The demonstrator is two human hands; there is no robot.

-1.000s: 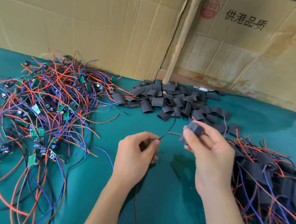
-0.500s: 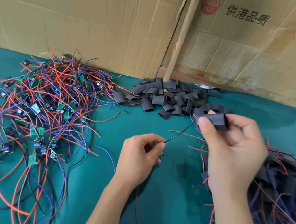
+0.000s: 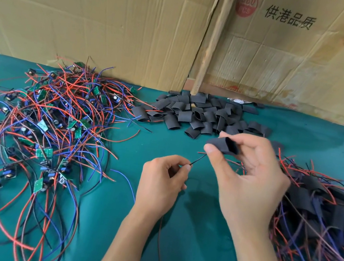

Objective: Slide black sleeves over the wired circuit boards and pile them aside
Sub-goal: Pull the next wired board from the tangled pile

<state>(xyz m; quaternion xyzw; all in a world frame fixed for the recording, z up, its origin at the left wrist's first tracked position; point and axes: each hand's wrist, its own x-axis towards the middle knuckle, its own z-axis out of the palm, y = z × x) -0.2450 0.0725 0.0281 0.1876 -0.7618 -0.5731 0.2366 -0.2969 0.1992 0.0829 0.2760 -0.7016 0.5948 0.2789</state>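
Teal counter (image 3: 321, 139): fills the lower frame, with cardboard boxes (image 3: 94, 18) standing along its far edge.
Unsleeved pile (image 3: 49, 125): left of frame, a tangle of red, blue and black leads with small green circuit boards showing bare; plenty left to do, judging by its bulk.
Loose sleeves (image 3: 198, 114): upper centre, a heap of short black tubes lying against the boxes.
Left hand (image 3: 161, 184): lower centre, fingers curled, thumb and forefinger pinching a thin black wire (image 3: 198, 158) whose free end points up and right; this hand has barely shifted over the last second.
Right hand (image 3: 246, 179): just right of it, thumb and fingers pinching one black sleeve (image 3: 224, 146), squeezed so its mouth gapes.
Change: a second ago the right hand was close to the left; it swung out toward the right and is now back, the sleeve lying just above the wire tip, not touching.
Meaning: threading looks about to start.
Finished pile (image 3: 328, 212): right edge, sleeved boards with trailing leads.
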